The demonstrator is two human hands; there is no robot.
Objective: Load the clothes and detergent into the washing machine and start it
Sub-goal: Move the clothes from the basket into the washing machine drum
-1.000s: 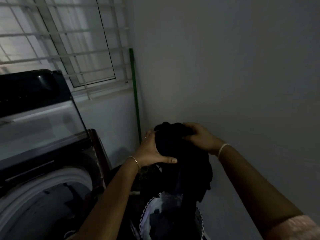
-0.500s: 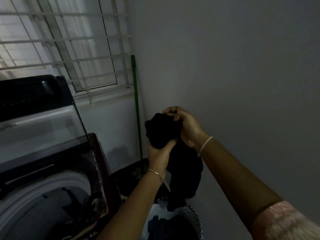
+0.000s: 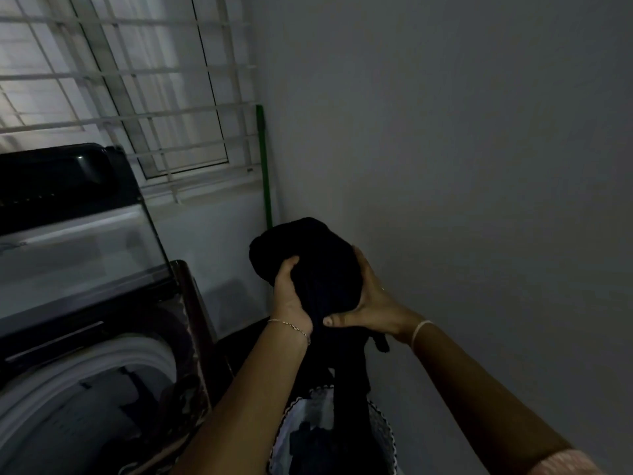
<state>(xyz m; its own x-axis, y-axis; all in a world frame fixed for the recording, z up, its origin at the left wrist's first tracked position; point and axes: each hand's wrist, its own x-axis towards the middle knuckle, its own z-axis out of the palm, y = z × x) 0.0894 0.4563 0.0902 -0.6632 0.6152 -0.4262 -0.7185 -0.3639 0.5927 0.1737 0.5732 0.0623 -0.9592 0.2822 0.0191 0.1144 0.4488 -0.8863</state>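
Black garment (image 3: 308, 265), one, two hands gripping

Green pole (image 3: 264, 166) beside barred window (image 3: 137, 80)

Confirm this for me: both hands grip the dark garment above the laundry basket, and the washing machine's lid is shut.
Wrong: the head view shows the washing machine's lid raised, not shut, the drum exposed. The left hand and right hand do grip the dark garment above the laundry basket.
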